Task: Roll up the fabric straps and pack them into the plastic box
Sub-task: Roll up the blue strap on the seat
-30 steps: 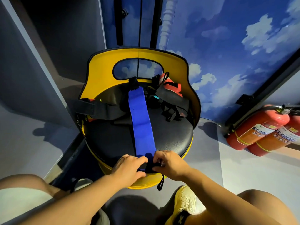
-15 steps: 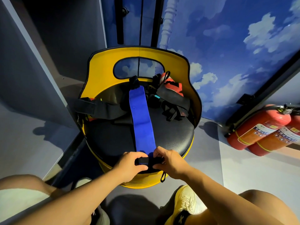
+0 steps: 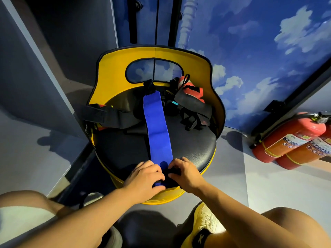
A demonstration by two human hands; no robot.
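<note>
both hands, left (image 3: pixel 143 178) and right (image 3: pixel 186 173), grip the rolled near end of the flat blue strap (image 3: pixel 156 126).

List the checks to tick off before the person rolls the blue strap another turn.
1. Left hand grips the rolled end: ok.
2. Right hand grips the rolled end: ok.
3. Blue strap lies flat and straight along the black seat: ok.
4. Far end free of the black straps beside it: cannot tell.
5. Roll is tight and even: cannot tell, fingers cover it.
6. Plastic box within reach: cannot tell, not in view.
</note>
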